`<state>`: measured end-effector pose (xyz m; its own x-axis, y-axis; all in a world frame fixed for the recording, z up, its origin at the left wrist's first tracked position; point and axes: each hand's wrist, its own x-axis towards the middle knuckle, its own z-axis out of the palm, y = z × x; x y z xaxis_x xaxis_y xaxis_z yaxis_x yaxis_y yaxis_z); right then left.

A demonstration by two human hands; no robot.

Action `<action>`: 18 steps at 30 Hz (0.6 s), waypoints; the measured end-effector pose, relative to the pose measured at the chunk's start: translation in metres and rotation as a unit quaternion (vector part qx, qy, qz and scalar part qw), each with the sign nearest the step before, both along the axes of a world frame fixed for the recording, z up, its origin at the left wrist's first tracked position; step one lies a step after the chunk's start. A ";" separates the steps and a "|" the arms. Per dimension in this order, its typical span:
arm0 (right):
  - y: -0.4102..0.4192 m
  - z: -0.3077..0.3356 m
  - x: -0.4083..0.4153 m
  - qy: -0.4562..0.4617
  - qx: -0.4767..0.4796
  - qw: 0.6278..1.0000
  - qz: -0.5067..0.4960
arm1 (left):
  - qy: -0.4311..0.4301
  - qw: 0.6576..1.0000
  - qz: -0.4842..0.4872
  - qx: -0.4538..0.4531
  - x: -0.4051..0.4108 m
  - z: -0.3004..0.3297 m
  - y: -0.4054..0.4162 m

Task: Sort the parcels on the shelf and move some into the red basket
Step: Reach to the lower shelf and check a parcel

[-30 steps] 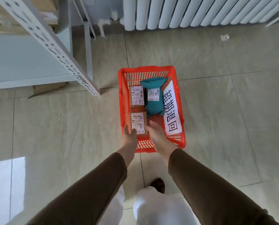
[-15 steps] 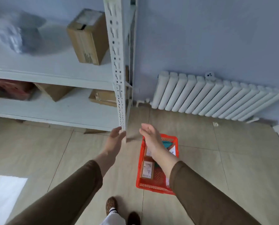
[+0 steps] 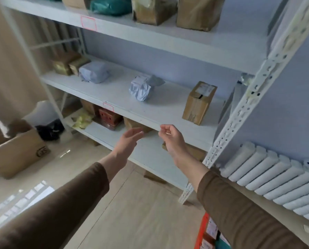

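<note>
Both my hands are raised in front of the white shelf (image 3: pixel 150 121), holding nothing. My left hand (image 3: pixel 129 141) has its fingers stretched out; my right hand (image 3: pixel 170 137) has its fingers loosely curled. On the middle board sit a brown box with a label (image 3: pixel 198 103), a crumpled grey bag parcel (image 3: pixel 143 88), a second grey bag parcel (image 3: pixel 94 71) and small brown boxes (image 3: pixel 67 64) at the far left. The red basket (image 3: pixel 202 232) shows only as an edge at the bottom, under my right sleeve, with parcels inside.
The top board carries a teal bag (image 3: pixel 110 5) and brown boxes (image 3: pixel 153 9). The lowest board holds a red box (image 3: pixel 108 115) and yellow packets (image 3: pixel 82 119). An open carton (image 3: pixel 17 151) stands on the floor at left. A white radiator (image 3: pixel 276 178) runs along the right wall.
My hands let go of the box in the basket and rose to the shelf. My view swung up and left, from the basket on the floor to the shelf boards.
</note>
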<state>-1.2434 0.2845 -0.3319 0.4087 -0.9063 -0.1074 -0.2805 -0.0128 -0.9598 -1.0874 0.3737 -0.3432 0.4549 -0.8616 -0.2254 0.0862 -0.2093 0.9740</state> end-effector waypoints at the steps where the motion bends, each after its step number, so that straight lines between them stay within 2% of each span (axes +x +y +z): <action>1: 0.001 0.004 0.027 -0.002 -0.007 1.000 0.003 | -0.003 1.000 0.006 -0.007 0.029 0.005 0.003; 9: 0.005 0.030 0.224 -0.038 -0.022 0.999 0.005 | -0.004 0.999 0.022 -0.023 0.227 0.037 0.016; 18: -0.055 0.032 0.363 -0.030 -0.032 0.999 0.012 | -0.009 1.000 0.020 -0.014 0.383 0.031 -0.036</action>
<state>-0.8803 0.2294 -0.3002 0.4345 -0.9003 -0.0247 -0.2215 -0.0803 -0.9718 -0.7046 0.3381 -0.3120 0.4926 -0.8486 -0.1927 0.0772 -0.1780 0.9810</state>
